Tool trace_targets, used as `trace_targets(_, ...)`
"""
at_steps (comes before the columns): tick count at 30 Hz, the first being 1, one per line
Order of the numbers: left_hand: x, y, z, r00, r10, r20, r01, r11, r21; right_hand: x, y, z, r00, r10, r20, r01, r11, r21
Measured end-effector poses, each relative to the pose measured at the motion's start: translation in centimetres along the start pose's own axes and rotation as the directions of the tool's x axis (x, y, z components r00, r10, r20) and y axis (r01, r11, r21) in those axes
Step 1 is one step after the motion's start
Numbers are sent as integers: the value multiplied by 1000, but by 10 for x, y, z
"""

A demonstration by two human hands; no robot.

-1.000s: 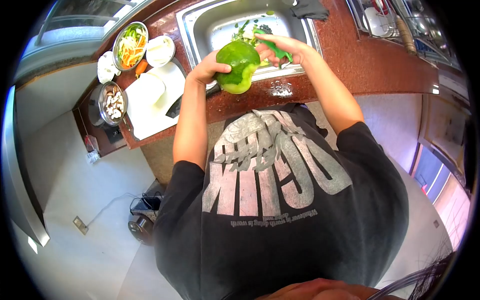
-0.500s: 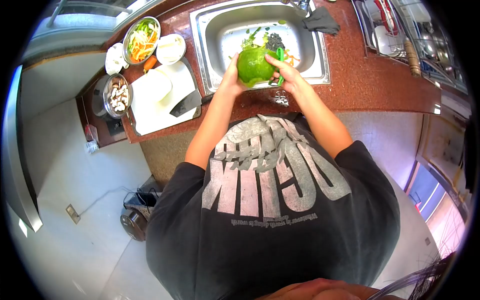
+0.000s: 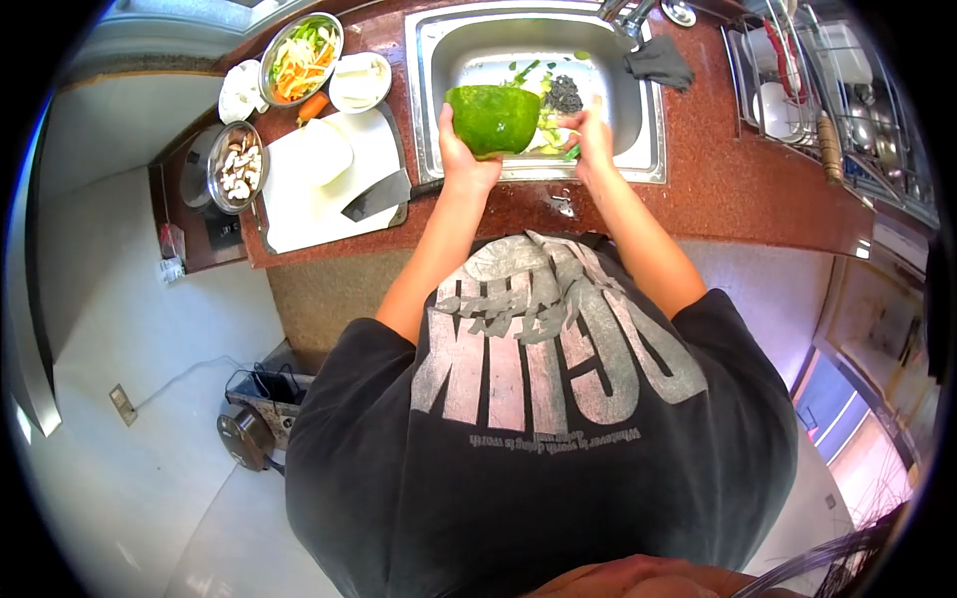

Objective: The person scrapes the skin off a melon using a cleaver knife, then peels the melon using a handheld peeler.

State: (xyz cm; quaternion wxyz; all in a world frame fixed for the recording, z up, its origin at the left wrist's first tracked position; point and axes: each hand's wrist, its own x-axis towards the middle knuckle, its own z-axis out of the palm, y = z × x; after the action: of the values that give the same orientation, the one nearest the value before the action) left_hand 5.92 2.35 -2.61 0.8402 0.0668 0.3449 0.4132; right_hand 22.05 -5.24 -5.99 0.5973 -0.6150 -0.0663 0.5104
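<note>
Mushroom bowl [image 3: 216, 171]: at the far left of the counter [image 3: 713, 189], we find cut mushrooms, brown and white, filling a round bowl.
White bundle [image 3: 241, 92]: crumpled, it sits just beside the next bowl; we cannot make out its contents.
Vegetable bowl [image 3: 341, 50]: we see shredded strips in orange, pale and green.
Carrot [image 3: 312, 108]: an orange length lies between that bowl and the cutting board [image 3: 304, 214], which carries a pale, rounded item [image 3: 324, 151] that we cannot identify.
White bowl [image 3: 361, 106]: it stands near the board's top edge, something white inside.
Knife [image 3: 377, 197]: we see its broad dark blade over the board's right side, the handle pointing toward the sink [image 3: 439, 65].
Left hand [image 3: 469, 154]: thumb up one side and palm beneath, it grips the green gourd [image 3: 493, 122].
Green gourd: we see it held above the sink's near left side, its skin dark and glossy.
Peelings [image 3: 548, 138]: pale and green scraps lie in the basin, near a dark clump [image 3: 564, 93].
Right hand [image 3: 593, 142]: apart from the gourd, its curled fingers grip a green tool [image 3: 572, 152], mostly hidden from us.
Grey cloth [image 3: 660, 62]: it drapes over the sink's right edge, near the faucet [image 3: 628, 25].
Dish rack [image 3: 736, 85]: at far right, we see dishes behind its wires.
</note>
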Motion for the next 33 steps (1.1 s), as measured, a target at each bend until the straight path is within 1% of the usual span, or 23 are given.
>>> trace_targets(2,4,5,-5,999,29,-17,-27,996,84,-6,-19,4,974,112,-198,-28,923,384)
trace_targets(4,3,4,-6,999,49,-13,-48,994,103,-11,-26,8,986,78,-147,-22,937,349)
trace_targets(6,0,1,-4,998,65,-5,-64,990,124,-17,-29,22,990,-124,-66,136,963,232)
trace_targets(7,-3,-2,-1,996,84,-13,-81,988,133,-21,-30,28,954,-300,-25,300,947,116)
trace_targets(10,-5,-12,3,992,120,-31,-113,979,168,-32,-20,51,816,-577,41,577,817,12)
trace_targets(11,-5,-15,4,989,142,-37,-132,972,194,-31,-12,59,683,-726,79,729,684,-15)
trace_targets(12,-6,-17,3,989,143,-39,-133,972,194,-41,-13,65,740,-662,121,658,749,72)
trace_targets(14,-7,-21,2,999,31,19,-33,993,113,-41,-8,71,696,-708,121,718,692,-77)
trace_targets(15,-12,-20,5,998,-4,57,-3,992,125,-43,-13,70,697,-707,119,717,694,-75)
trace_targets(16,-15,-20,8,998,-5,56,-2,992,127,-45,-22,68,511,-848,141,827,440,-350)
trace_targets(17,-19,-21,11,1000,22,-14,-20,990,137,-47,-26,67,308,-924,227,805,126,-580)
trace_targets(18,-20,-21,12,995,50,-82,-38,988,148,-48,-25,68,310,-923,226,804,128,-580)
trace_targets(19,-21,-21,12,994,80,-67,-71,988,137,-48,-24,69,494,-858,140,781,367,-505)
trace_targets(20,-23,-22,12,994,79,-70,-68,988,136,-48,-22,69,664,-744,75,702,586,-405)
trace_targets(22,-26,-23,12,993,62,-98,-47,988,149,-35,-33,59,702,-707,-90,596,652,-469)
trace_targets(24,-27,-26,10,993,61,-98,-46,988,147,-3,-28,42,635,-769,-67,602,548,-581)
trace_targets(25,-28,-23,13,989,91,-116,-72,984,162,6,-21,39,638,-766,-79,596,556,-579)
trace_targets(27,-25,-18,17,985,128,-114,-111,983,147,16,-19,29,800,-582,-148,513,790,-337)
trace_targets(28,-22,-16,17,979,166,-118,-139,967,214,20,-24,25,792,-593,-146,522,781,-342)
trace_targets(30,-14,-10,8,961,260,-89,-199,881,428,22,-25,24,808,-562,-176,541,826,-156)
trace_targets(31,-13,-4,2,959,266,-95,-202,881,428,8,-37,27,878,-474,-70,473,880,-30)
trace_targets(32,-11,1,-2,973,225,-55,-167,848,503,6,-40,31,880,-471,-67,470,882,-27)
trace_targets(33,-11,5,-1,984,175,-14,-135,807,575,4,-45,32,885,-465,37,464,885,33)
